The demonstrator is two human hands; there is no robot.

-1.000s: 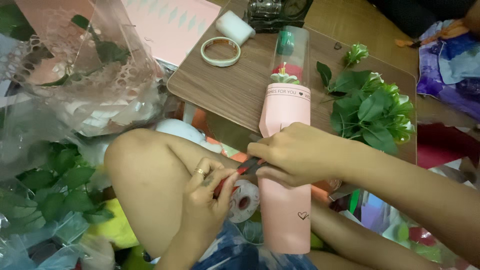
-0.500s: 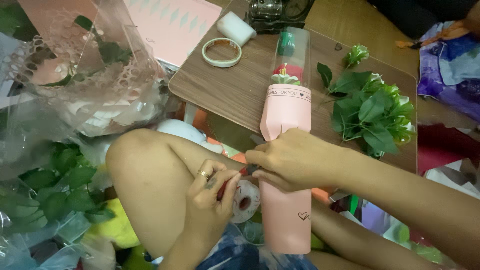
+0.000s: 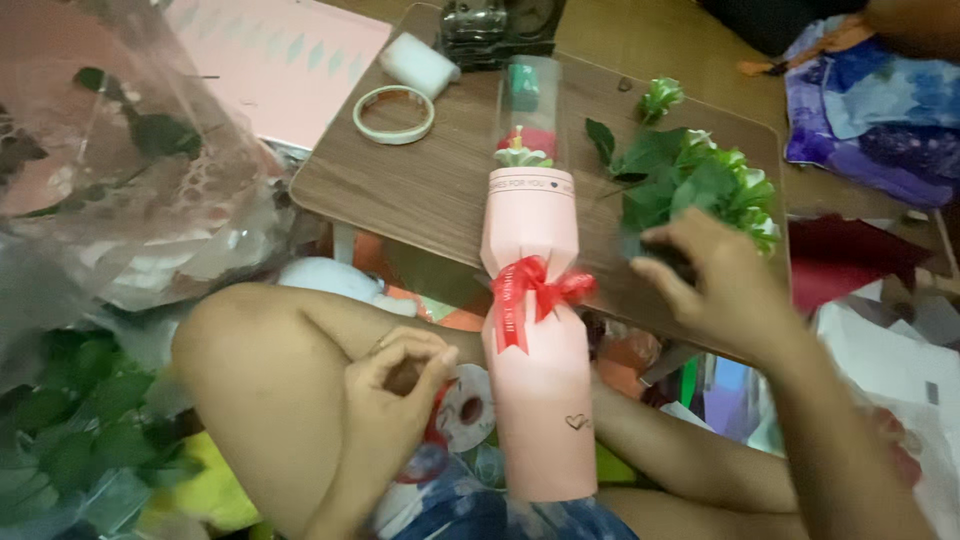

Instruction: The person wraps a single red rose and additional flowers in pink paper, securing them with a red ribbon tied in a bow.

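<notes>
The light is soft, warm and rather dim, with an even indoor cast and no hard shadows on the wooden table [image 3: 420,190]. Faint glare sits on the clear plastic wrap [image 3: 130,190] at the left, where pale sheen washes out the leaves behind it. The right hand [image 3: 725,285] is smeared by motion blur (its fingertips have no crisp edge), while the left hand [image 3: 395,385] is a little sharper. The pink paper tube [image 3: 535,400] is the best-defined thing. Corners darken and soften, and the whole frame is grainy.
</notes>
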